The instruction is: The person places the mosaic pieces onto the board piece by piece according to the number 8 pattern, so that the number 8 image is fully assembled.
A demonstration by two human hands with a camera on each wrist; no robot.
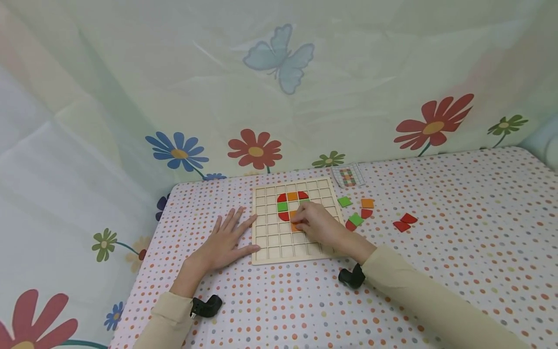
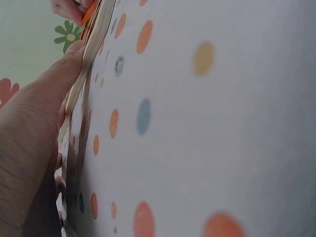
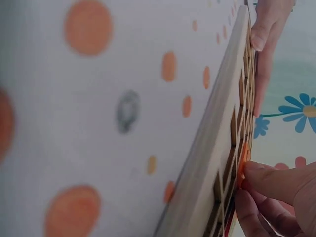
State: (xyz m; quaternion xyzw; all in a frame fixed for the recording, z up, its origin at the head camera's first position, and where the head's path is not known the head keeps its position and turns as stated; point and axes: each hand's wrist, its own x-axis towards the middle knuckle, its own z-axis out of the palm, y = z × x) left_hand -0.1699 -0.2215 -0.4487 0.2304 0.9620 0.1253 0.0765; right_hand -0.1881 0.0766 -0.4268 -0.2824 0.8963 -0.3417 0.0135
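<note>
A wooden grid board lies on the table, with colored tiles set in its cells: an orange square between red rounded pieces, a green square and others below. My right hand pinches an orange square tile at a cell just below another orange one; the thumb presses against it in the right wrist view, where its orange edge shows. This hand hides part of the pattern's right side. My left hand rests with spread fingers beside the board, thumb and fingertips at its left edge.
Right of the board lie loose tiles: green squares, an orange square and several red pieces. A pattern card lies behind the board's far right corner. A flowered curtain hangs behind the dotted tablecloth.
</note>
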